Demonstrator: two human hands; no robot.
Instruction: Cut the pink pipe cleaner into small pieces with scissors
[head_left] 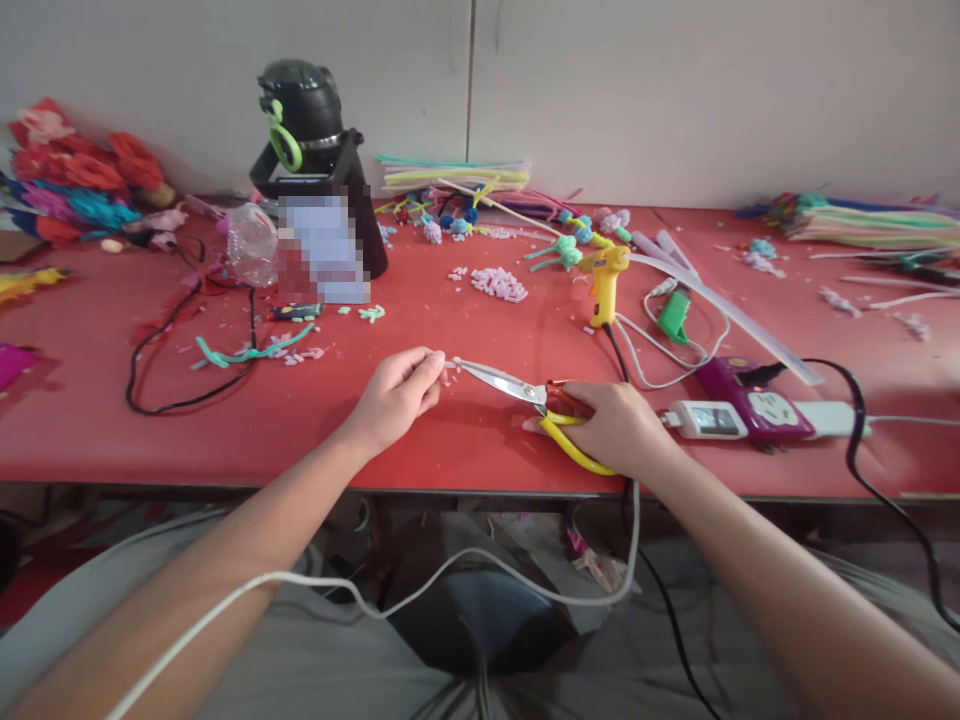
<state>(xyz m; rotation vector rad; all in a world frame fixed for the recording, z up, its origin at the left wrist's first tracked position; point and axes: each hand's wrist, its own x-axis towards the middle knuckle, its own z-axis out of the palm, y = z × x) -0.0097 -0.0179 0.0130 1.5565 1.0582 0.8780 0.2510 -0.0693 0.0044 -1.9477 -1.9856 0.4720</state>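
Note:
My right hand (622, 425) is wrapped round the handles of a pair of scissors (510, 385), one loop yellow and the other orange-red. The blades point left, and their tips reach the fingertips of my left hand (401, 395). Thumb and fingers of that hand are pinched together on a short bit of pale pink pipe cleaner (449, 365), mostly hidden by the fingers. Beyond the blades lies a heap of cut pale pink pipe cleaner pieces (499, 284) on the red table (420, 450).
A yellow glue gun (604, 285) stands behind my right hand. To the right are a purple power strip (750, 400) and a clear glue stick (750, 325). A black bottle (304, 110) in a holder stands back left. Bundled pipe cleaners (454, 175) lie by the wall; a white cable (465, 555) crosses my lap.

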